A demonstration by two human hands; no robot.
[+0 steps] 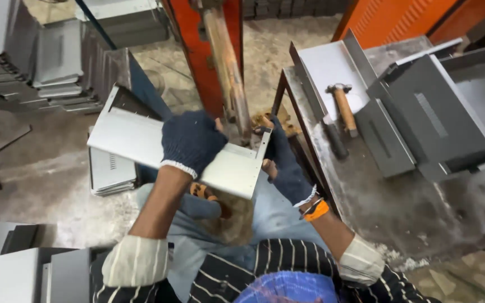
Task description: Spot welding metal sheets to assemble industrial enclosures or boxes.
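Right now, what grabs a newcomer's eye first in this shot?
At centre, the left hand in a dark knit glove presses on a bent grey sheet-metal panel, while the gloved right hand grips its right edge. Behind them an orange machine frame stands with a worn wooden lever. On the metal table to the right lies a hammer.

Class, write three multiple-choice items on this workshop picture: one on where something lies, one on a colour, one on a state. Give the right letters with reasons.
1. Where does the hammer lie?
A. on the workbench
B. on the floor
C. in the person's lap

2. What colour are the gloves?
A. white
B. dark blue
C. yellow

3. How does the metal sheet stand?
A. lying untouched on the floor
B. rolled into a tube
C. held in both hands

Answers: 1 A, it rests on the grey top at right. 2 B, both the left hand and right hand wear dark blue. 3 C, a hand grips each end.
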